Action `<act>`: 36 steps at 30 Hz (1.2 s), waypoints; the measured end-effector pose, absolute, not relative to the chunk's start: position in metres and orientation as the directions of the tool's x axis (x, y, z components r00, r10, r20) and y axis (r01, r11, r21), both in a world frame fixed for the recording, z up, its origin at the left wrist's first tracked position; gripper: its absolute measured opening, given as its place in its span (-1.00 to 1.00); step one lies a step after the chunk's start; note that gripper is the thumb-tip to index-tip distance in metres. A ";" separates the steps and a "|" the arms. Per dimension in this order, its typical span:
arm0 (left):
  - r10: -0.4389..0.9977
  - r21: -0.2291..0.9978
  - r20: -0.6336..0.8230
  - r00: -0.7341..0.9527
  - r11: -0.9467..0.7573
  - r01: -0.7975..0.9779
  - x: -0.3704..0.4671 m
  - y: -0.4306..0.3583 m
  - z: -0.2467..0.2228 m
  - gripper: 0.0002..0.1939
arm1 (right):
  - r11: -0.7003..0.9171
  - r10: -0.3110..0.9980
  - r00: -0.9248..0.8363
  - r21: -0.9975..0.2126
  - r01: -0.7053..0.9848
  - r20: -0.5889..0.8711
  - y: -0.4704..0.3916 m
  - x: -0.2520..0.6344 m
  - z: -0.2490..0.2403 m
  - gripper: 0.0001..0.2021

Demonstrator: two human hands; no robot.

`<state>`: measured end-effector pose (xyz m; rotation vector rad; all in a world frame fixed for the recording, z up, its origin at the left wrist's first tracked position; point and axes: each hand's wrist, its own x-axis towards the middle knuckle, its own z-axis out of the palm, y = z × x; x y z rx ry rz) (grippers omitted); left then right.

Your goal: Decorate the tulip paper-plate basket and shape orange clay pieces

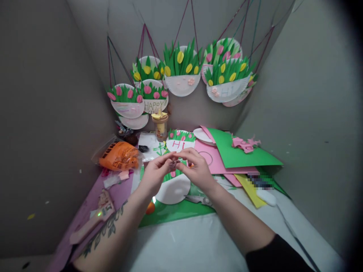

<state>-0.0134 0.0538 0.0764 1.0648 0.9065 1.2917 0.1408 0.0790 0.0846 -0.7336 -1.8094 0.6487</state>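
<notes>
My left hand [155, 172] and my right hand [195, 166] meet in front of me, their fingertips pressed together. Whatever they pinch, if anything, is too small and hidden to make out. Directly beneath them lies a white paper plate craft [174, 190] with green paper grass and a pink paper flower, partly covered by my fingers. Scissors [198, 199] rest just right of that plate, close to my right wrist. A second plate craft [180, 144], lettered "HI" with pink flowers, sits behind my hands.
At left are a glue gun [106, 209] with a green light and an orange bag [120, 155]. Green card [241, 151] and pink card [211, 149] are stacked at right, pink scraps [246, 144] on top. A lidded cup [161, 126] stands behind; finished plate baskets [181, 83] hang by strings.
</notes>
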 end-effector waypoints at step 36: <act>0.999 0.959 0.038 -0.008 -0.039 -0.280 -0.012 0.052 0.081 -0.63 | 0.664 0.747 -0.210 -0.725 0.181 0.631 0.079 0.139 0.082 -0.89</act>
